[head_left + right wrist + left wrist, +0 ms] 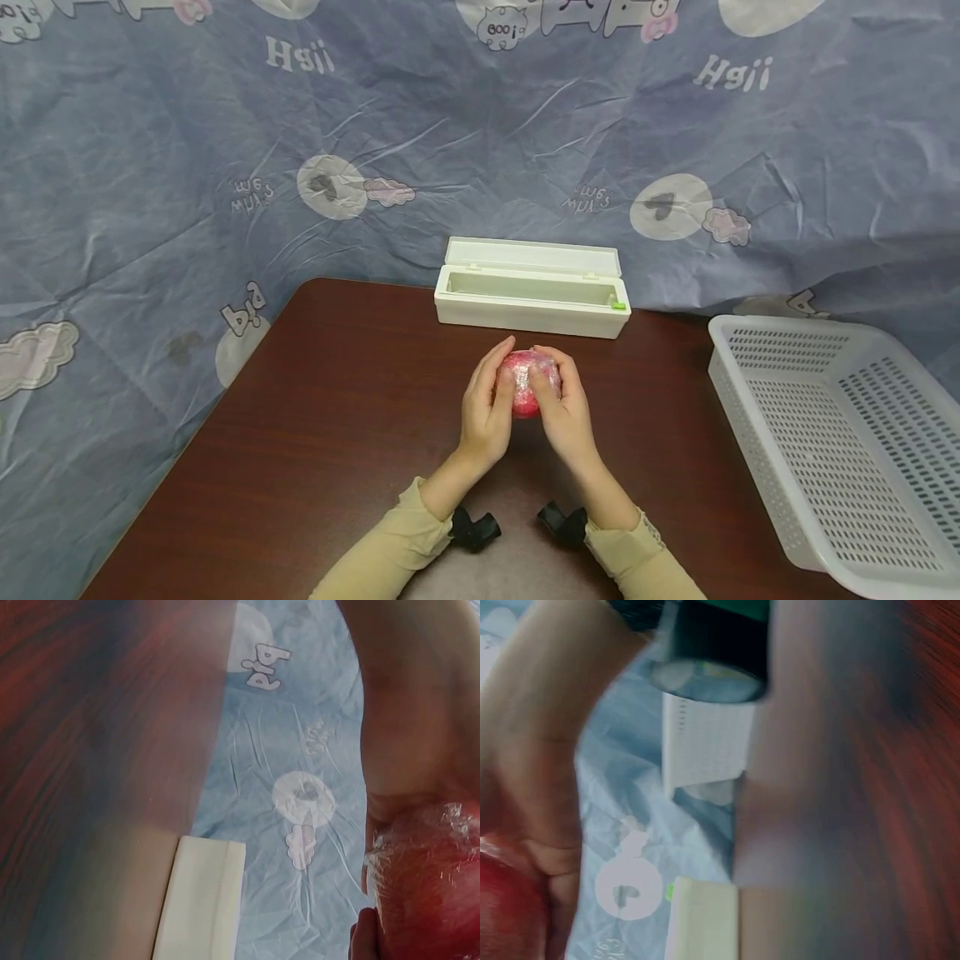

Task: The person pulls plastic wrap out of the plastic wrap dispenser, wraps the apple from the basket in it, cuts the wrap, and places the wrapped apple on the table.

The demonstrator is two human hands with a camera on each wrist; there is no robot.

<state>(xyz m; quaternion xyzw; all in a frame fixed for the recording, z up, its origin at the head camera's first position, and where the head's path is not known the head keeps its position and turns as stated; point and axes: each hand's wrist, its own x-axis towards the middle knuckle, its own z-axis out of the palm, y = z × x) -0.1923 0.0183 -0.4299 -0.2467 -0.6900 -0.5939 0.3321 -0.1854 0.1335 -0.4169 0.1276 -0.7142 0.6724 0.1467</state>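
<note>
A round red apple (524,402) wrapped in clear plastic film is held up over the table, between both hands. My left hand (483,421) grips its left side, with the thumb across the front. On the opposite side my right hand (566,417) curls round it, thumb likewise on the front. Shiny wrinkled film covers the apple (431,892) in the right wrist view. Only part of the red apple (510,915) shows at the lower left of the left wrist view. Its far side is hidden.
A long white box (528,319) with its hinged lid (532,256) raised stands at the back of the dark wooden table (337,417). A green piece (618,306) sits at its right end. The white perforated basket (757,450) stands at the right. A patterned blue cloth (487,167) hangs behind.
</note>
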